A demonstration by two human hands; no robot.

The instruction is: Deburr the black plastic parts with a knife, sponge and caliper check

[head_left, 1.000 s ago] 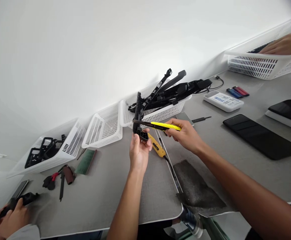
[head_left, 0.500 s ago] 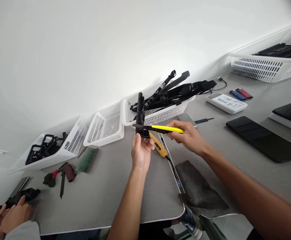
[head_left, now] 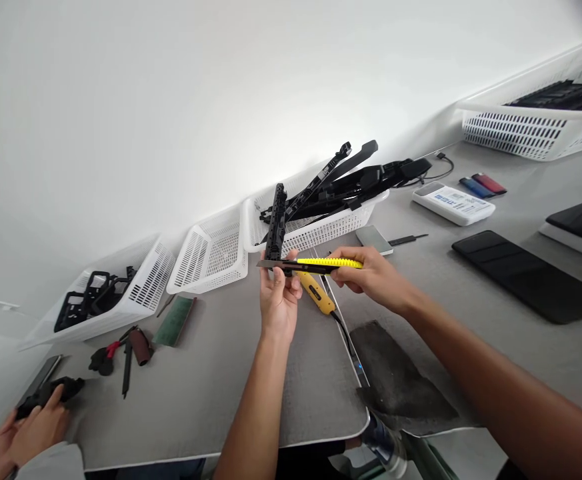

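Note:
My left hand [head_left: 279,303] is closed around the lower end of a long black plastic part [head_left: 276,223], which points up and away from me. In my right hand [head_left: 371,277] is a yellow and black utility knife [head_left: 328,264], its blade out to the left. The blade crosses the near end of the part just above my left thumb; whether it touches the plastic I cannot tell. Behind the part stands a white basket [head_left: 321,235] heaped with similar black parts. Under the knife lies a yellow-handled corded tool [head_left: 317,293], partly covered by my hands.
At left, another person's hands [head_left: 38,427] hold a black part. Nearby are a green sanding sheet [head_left: 175,321] and a maroon roll [head_left: 141,348]. More white baskets [head_left: 205,257] line the wall. A phone [head_left: 531,275], a white device [head_left: 453,203] and a dark cloth [head_left: 398,373] lie right.
The knife has moved slightly down and left across the part, toward my left thumb. The black part has tilted a little, its lower end shifting left with my left hand.

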